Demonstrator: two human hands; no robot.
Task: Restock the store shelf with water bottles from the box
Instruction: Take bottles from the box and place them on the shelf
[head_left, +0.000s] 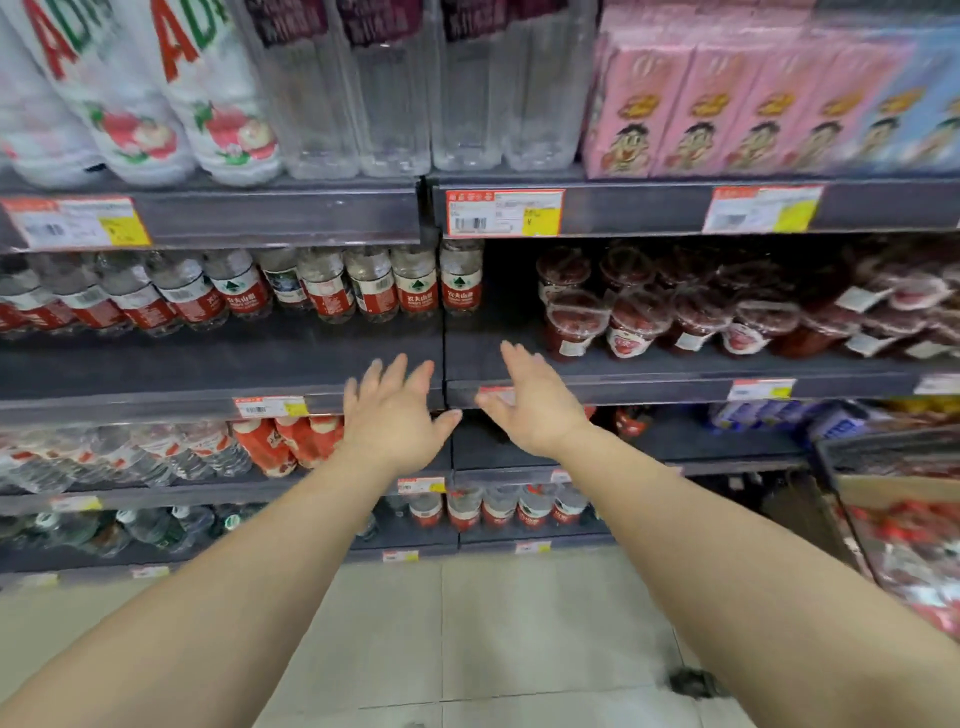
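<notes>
Small water bottles (415, 283) with red labels stand in a row at the back of the dark middle shelf (218, 364). The front half of that shelf is bare. My left hand (395, 415) and my right hand (535, 400) reach forward side by side at the shelf's front edge, fingers spread and straight, holding nothing. Both hands are well short of the bottles. No box of bottles shows plainly; a carton edge (904, 491) sits at the far right.
Large clear bottles (395, 88) and pink drink cartons (727, 104) fill the upper shelf. Red jelly cups (634, 322) stand to the right of the water. Lower shelves hold more bottles (498, 506). A wire basket (893, 519) of packets stands at right. Tiled floor (493, 634) lies below.
</notes>
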